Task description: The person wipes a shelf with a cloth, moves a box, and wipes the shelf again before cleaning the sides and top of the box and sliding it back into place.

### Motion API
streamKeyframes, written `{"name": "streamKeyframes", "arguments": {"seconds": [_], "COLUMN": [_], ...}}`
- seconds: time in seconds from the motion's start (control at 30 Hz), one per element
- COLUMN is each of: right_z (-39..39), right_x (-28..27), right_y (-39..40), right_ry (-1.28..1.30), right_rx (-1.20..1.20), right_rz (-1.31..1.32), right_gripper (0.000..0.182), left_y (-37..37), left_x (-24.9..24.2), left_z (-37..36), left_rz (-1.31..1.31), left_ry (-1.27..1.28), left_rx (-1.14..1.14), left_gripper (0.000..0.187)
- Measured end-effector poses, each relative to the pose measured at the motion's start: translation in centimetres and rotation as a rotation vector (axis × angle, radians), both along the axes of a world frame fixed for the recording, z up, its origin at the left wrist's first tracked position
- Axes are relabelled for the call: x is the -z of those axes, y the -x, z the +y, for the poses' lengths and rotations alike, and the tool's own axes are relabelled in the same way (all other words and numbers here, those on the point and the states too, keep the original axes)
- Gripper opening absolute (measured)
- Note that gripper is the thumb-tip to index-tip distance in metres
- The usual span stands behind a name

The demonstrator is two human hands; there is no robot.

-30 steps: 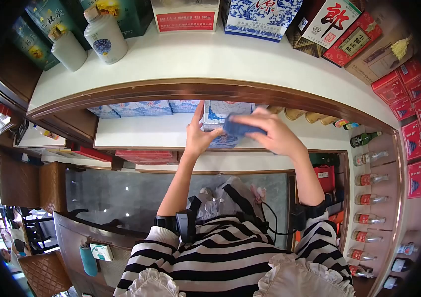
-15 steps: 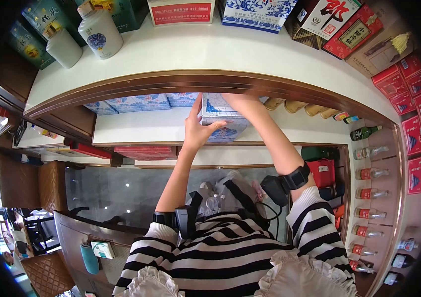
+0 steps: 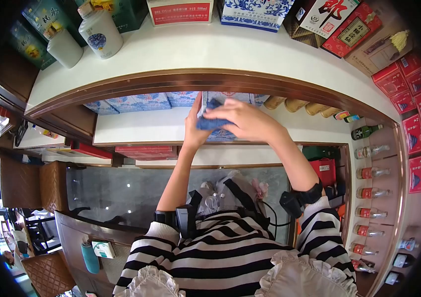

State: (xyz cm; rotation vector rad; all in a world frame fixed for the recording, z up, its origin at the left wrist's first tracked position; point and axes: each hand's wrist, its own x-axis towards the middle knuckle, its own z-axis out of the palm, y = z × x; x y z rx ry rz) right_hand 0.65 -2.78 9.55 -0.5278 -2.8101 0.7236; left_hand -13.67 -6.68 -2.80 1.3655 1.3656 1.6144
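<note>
A blue-and-white patterned box (image 3: 219, 136) stands at the front of the lower shelf, partly covered by my hands. My left hand (image 3: 196, 129) grips its left side, fingers reaching up along it. A crumpled dark blue cloth (image 3: 212, 122) is in my right hand (image 3: 247, 120), which presses it over the box's front and upper left edge. The cloth hides my left thumb and much of that face.
Similar blue-and-white boxes (image 3: 146, 102) line the shelf to the left; gold cylinders (image 3: 292, 106) stand to the right. The brown shelf edge (image 3: 210, 79) overhangs my hands. Above are white bottles (image 3: 99, 32) and liquor boxes; glass bottles (image 3: 371, 173) stand far right.
My right hand has come down and out from under the upper shelf edge, and the blue cloth now shows in it across the box's front. My left hand stays at the box's side.
</note>
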Motion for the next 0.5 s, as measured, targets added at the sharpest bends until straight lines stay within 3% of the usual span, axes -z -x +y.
{"name": "streamKeyframes", "arguments": {"seconds": [0.1, 0.17, 0.23, 0.3, 0.37, 0.5], "right_z": [-1.3, -1.7, -1.5, -0.1, 1.8, 4.8], "right_x": [-0.7, -0.8, 0.4, 1.2, 2.2, 3.3], "right_y": [-1.5, -1.7, -1.7, -2.0, -2.1, -0.4], "right_ry": [0.176, 0.129, -0.553, -0.532, -0.703, -0.699], "right_rx": [-0.005, 0.067, 0.399, 0.490, 0.588, 0.620], "right_rz": [-0.080, 0.058, 0.207, 0.077, -0.143, 0.003], "right_gripper": [0.043, 0.041, 0.037, 0.031, 0.029, 0.026], "left_y": [0.4, 0.2, -0.3, -0.4, -0.4, -0.5], "left_x": [0.3, -0.1, -1.1, -1.2, -1.3, -1.1], "left_z": [0.3, 0.0, -0.2, -0.1, -0.2, 0.0], "left_rz": [-0.064, -0.049, 0.021, 0.000, -0.007, -0.004], "left_ry": [0.076, 0.054, 0.063, 0.047, 0.055, 0.057], "left_rx": [0.032, 0.024, 0.006, 0.010, 0.018, 0.014], "left_gripper": [0.082, 0.083, 0.086, 0.089, 0.089, 0.089]}}
